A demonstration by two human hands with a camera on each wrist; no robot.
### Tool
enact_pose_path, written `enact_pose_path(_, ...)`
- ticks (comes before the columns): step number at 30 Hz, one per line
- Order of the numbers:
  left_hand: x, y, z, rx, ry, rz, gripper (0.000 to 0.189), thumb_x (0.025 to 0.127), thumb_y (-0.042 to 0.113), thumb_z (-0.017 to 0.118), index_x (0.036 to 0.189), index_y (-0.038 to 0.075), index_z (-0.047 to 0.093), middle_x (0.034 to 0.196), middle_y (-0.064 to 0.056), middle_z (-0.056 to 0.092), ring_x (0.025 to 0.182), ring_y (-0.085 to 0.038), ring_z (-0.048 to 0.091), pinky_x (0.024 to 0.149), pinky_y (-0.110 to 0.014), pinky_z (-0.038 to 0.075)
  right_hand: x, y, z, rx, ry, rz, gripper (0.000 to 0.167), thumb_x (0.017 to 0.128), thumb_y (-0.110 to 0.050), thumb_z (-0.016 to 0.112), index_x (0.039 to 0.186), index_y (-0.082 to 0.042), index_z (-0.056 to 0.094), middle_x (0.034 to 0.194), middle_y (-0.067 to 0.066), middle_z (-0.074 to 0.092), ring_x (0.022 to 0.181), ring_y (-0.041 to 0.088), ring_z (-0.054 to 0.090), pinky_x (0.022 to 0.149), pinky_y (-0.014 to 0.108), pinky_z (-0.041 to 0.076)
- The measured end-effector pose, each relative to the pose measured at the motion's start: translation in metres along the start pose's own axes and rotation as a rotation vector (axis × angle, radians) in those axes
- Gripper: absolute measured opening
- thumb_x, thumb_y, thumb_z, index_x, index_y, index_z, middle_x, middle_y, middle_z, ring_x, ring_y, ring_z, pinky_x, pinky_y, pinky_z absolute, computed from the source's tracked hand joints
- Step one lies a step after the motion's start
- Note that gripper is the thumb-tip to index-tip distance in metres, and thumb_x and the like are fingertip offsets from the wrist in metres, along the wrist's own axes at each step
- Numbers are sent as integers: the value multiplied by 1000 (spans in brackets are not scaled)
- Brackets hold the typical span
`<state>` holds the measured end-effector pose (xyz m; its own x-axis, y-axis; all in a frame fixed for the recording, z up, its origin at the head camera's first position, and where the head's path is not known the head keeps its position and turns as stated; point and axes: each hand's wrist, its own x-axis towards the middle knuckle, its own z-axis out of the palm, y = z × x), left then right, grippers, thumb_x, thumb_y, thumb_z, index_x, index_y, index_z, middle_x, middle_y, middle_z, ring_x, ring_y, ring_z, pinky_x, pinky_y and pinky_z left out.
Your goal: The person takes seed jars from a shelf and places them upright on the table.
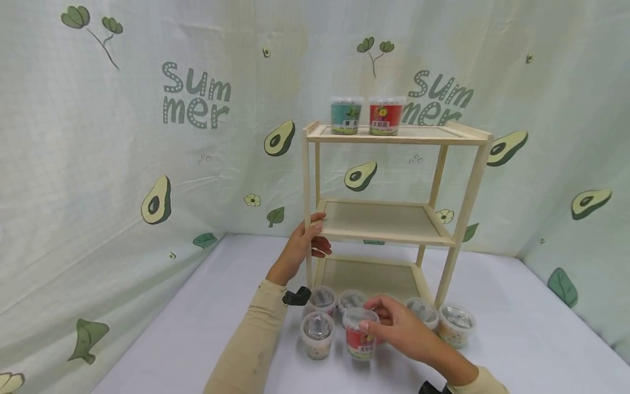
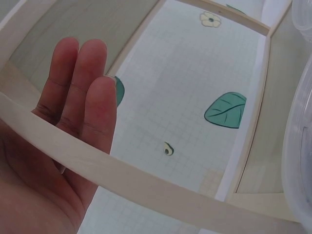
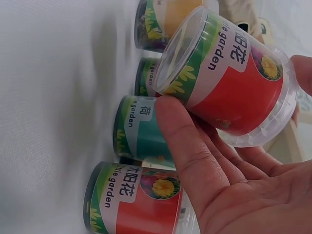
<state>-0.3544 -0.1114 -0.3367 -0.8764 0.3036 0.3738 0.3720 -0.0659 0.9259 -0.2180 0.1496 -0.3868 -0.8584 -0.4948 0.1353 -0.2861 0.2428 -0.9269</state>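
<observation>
My left hand (image 1: 297,245) grips the left front post of a wooden shelf rack (image 1: 391,239) at its middle tier. Behind that post, several fingers (image 2: 97,107) show in the left wrist view. My right hand (image 1: 410,331) holds a clear plastic cup (image 1: 361,342) with a red flower label, thumb on one side and fingers on the other. The cup is raised off the table and tilted in the right wrist view. Near it stand a teal-labelled cup (image 3: 146,129) and another red-labelled cup (image 3: 146,200).
On the rack's top tier stand a teal cup (image 1: 345,117) and a red cup (image 1: 385,119). More lidded cups stand before the rack, among them one at the front left (image 1: 317,342) and one at the right (image 1: 455,328). A printed curtain (image 1: 216,164) hangs behind.
</observation>
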Motion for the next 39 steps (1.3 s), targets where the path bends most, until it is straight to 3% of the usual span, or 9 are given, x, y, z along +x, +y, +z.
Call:
enact_pose_path(5,1,-3,2,-11,-14,-15,46,104,39,48,148,23,45,85,-15,67,78,-27,70,73,-42,57,-3,3,1,-32,11,27,49,96,-23,69,128,9,49,111,15,67,98,22,67,73,33,58)
enact_pose_path(14,2,0,2,-3,-10,-5,46,104,39,49,147,23,45,85,-15,67,78,-27,70,73,-41,57,-1,6,4,3,-21,54,49,96,-24,69,127,8,49,113,15,67,102,26,67,75,32,58)
enact_pose_path(21,1,3,2,-3,-8,-8,45,104,35,47,147,22,44,84,-14,67,77,-26,71,73,-40,57,-2,7,8,-62,3,76,51,92,-26,73,127,5,52,113,13,65,105,26,66,78,29,57)
enact_pose_path(32,1,3,-1,6,-6,-9,46,104,37,47,148,22,44,87,-15,67,78,-25,70,73,-40,57,0,9,11,-156,14,36,51,89,-28,77,125,1,55,113,11,64,105,23,63,81,25,53)
enact_pose_path(39,1,2,-2,4,-8,-19,43,105,36,46,147,23,45,87,-15,67,78,-26,70,73,-40,57,-1,10,13,-191,25,30,53,89,-30,77,126,0,55,115,10,62,108,24,63,86,28,53)
